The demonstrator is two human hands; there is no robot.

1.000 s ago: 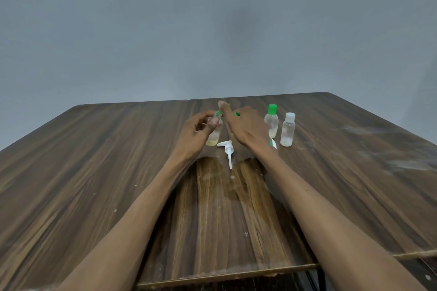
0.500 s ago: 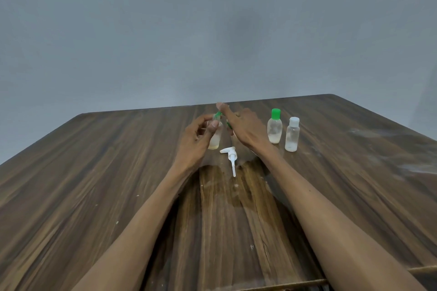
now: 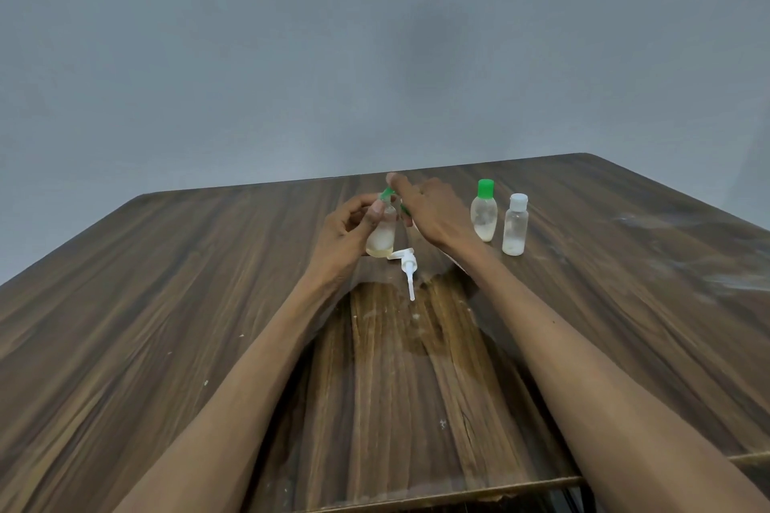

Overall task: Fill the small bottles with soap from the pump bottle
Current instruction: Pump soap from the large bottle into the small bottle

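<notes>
the wooden table [image 3: 175, 304] fills the lower half of the view, its veneer worn pale in a patch near the front edge, with a plain grey wall [image 3: 291, 54] behind it. both forearms reach out over that patch toward the middle of the table.

the left hand [image 3: 346, 233] is wrapped around a small clear bottle [image 3: 381, 239], thumb and fingers closed on its upper body, holding it upright just above or on the table; i cannot tell which. a thin layer of yellowish soap sits at its bottom. the right hand [image 3: 433, 208] is at the neck of that bottle, fingers curled with the index finger stretched forward, and a green cap [image 3: 387, 192] shows between fingertip and bottle; the hand seems to be pinching or turning that cap, though the grip itself is hidden.

to the right stand two more small bottles, well clear of the hands: a green-capped bottle [image 3: 484, 212] and, just beside it, a white-capped bottle [image 3: 515, 225]. both are closed and look only partly filled, whitish at the base.

a white pump head [image 3: 406, 262] with its dip tube lies flat on the table just in front of the held bottle. the pump bottle's body is not visible.

count: three small bottles, one loose pump head, two hands. judging by the levels, no bottle is full, so most of the filling looks left to do.
</notes>
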